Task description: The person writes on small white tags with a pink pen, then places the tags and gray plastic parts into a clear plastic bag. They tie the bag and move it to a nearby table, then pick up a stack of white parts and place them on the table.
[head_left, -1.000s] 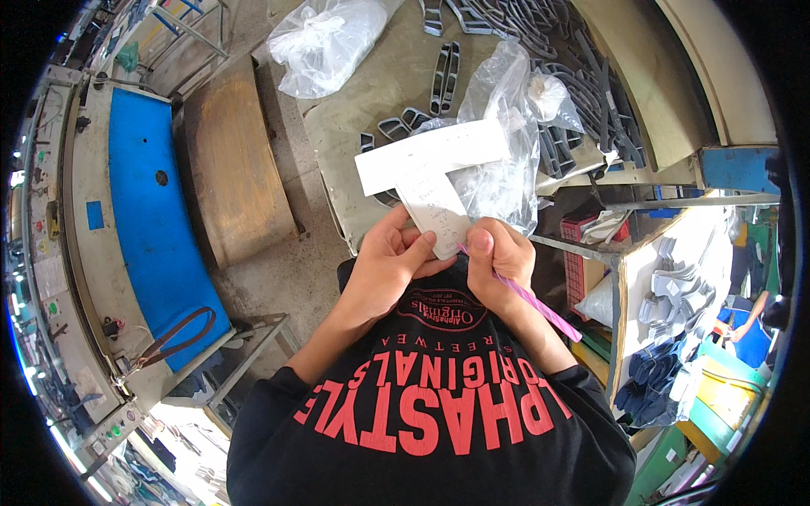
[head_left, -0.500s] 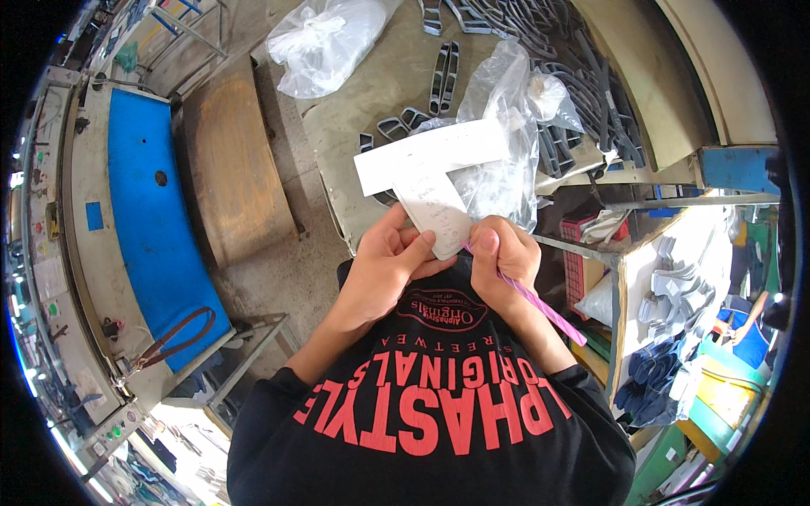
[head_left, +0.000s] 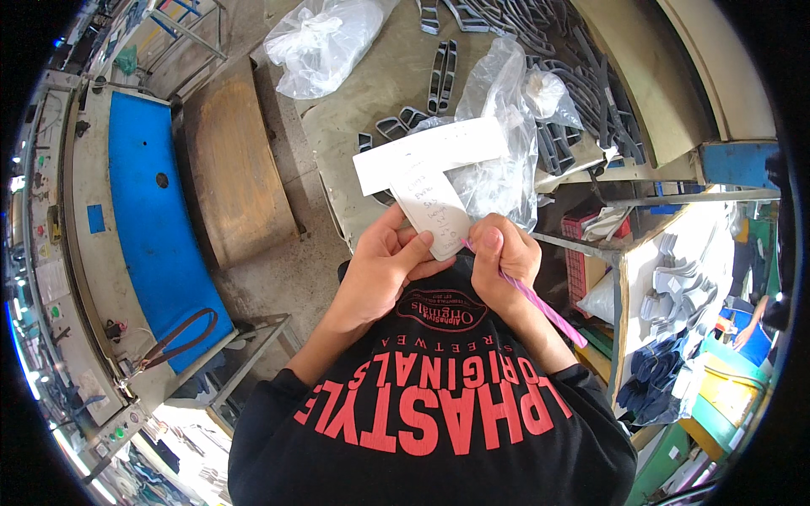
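Note:
My left hand [head_left: 395,253] pinches a small stack of white paper slips [head_left: 429,201] between thumb and fingers, with handwriting on the top slip. Against the slips' lower right edge rests the thin tip of a striped pink-and-purple pen [head_left: 548,313], gripped in my closed right hand [head_left: 504,255]. Beyond the slips, and partly covered by them, is a wider white paper sheet [head_left: 464,145]; whether it is attached to them I cannot tell. Clear plastic bag [head_left: 498,181] material lies just past my right hand.
Dark, frame-like pieces [head_left: 442,78] lie on the worktable [head_left: 337,135], with a heap of dark strips [head_left: 582,101] at its far right. A knotted clear bag [head_left: 325,51] sits at the far left. Grey cut pieces [head_left: 675,278] rest on a right-hand table. Another person's hand [head_left: 747,336] shows far right.
My right hand's fingers and thumb have shifted slightly around the pen. Both hands and the slips stay almost in the same place.

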{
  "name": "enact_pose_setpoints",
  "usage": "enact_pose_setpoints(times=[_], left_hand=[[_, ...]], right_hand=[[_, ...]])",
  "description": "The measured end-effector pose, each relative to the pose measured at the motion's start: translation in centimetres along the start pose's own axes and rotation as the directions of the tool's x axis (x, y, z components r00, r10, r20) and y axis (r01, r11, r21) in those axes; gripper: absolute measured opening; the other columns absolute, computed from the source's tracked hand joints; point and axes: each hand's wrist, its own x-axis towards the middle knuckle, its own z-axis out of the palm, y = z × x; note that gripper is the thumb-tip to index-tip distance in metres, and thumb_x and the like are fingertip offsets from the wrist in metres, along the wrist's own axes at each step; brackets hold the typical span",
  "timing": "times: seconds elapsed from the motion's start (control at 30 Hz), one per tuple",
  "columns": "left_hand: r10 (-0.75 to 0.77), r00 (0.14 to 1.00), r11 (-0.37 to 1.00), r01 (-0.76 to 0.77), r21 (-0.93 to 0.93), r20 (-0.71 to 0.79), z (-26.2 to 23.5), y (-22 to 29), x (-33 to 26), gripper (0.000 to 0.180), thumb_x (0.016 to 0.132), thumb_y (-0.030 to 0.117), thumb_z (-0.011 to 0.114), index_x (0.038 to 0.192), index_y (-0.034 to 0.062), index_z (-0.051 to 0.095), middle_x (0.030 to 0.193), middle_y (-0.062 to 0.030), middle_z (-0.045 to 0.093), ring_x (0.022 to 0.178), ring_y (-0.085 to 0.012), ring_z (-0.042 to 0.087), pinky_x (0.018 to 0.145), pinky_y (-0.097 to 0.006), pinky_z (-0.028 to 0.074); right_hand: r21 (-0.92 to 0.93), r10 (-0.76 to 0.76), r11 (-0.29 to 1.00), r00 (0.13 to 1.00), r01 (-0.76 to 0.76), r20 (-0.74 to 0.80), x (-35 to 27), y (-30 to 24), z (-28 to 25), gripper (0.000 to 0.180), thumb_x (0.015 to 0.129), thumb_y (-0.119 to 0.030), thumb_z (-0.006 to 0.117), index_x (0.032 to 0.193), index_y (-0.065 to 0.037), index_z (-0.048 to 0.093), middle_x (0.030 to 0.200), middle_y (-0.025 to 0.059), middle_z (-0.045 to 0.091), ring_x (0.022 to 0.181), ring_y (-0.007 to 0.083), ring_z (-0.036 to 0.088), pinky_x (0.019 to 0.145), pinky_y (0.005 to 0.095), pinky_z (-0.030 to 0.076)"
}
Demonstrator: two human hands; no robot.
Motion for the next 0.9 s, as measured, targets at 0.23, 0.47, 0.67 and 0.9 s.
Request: enact_pose_setpoints(times=[0.23, 0.47, 0.67, 0.9], left_hand=[[0.002, 1.000, 1.000, -0.002, 0.014, -0.014, -0.1, -0.2, 0.0, 0.045, 0.104, 0.003, 0.050, 0.147, -0.0007, 0.038, 0.132, -0.0178, 0.062, 0.120, -0.0281, 0.064, 0.100, -0.039, 0.058], [0.002, 1.000, 1.000, -0.002, 0.013, -0.006, -0.7, -0.2, 0.4, 0.049, 0.104, 0.003, 0.051, 0.150, 0.0001, 0.034, 0.135, -0.0184, 0.060, 0.123, -0.0301, 0.063, 0.100, -0.040, 0.058], [0.046, 0.999, 0.992, -0.044, -0.122, 0.017, -0.9, -0.4, 0.6, 0.045, 0.106, 0.007, 0.048, 0.149, -0.0004, 0.035, 0.138, -0.0195, 0.057, 0.127, -0.0316, 0.060, 0.105, -0.044, 0.054], [0.074, 0.996, 0.961, -0.061, -0.270, 0.041, -1.2, -0.3, 1.3, 0.046, 0.107, 0.013, 0.045, 0.150, 0.0000, 0.035, 0.140, -0.0215, 0.055, 0.132, -0.0328, 0.056, 0.108, -0.043, 0.051]], right_hand=[[0.005, 0.030, 1.000, 0.999, -0.030, -0.012, -0.1, 0.0, 0.1, 0.019, 0.099, -0.007, 0.056, 0.080, -0.002, 0.056, 0.068, 0.0145, 0.055, 0.059, 0.0349, 0.057, 0.055, 0.0400, 0.045], [-0.003, 0.052, 0.999, 0.999, -0.052, -0.017, 0.0, 0.2, 0.1, 0.028, 0.103, -0.014, 0.055, 0.077, -0.003, 0.053, 0.068, 0.0121, 0.059, 0.057, 0.0283, 0.059, 0.056, 0.0367, 0.046], [0.237, 0.124, 0.969, 0.969, -0.072, -0.214, -0.1, -0.4, -0.3, 0.026, 0.100, -0.012, 0.062, 0.077, -0.004, 0.054, 0.062, 0.0054, 0.057, 0.051, 0.0145, 0.052, 0.050, 0.0292, 0.042], [0.242, 0.004, 0.970, 0.994, -0.029, 0.105, 0.6, -1.1, -0.7, 0.019, 0.082, -0.013, 0.083, 0.086, -0.006, 0.066, 0.070, 0.0041, 0.064, 0.053, 0.0113, 0.055, 0.051, 0.0258, 0.042]])
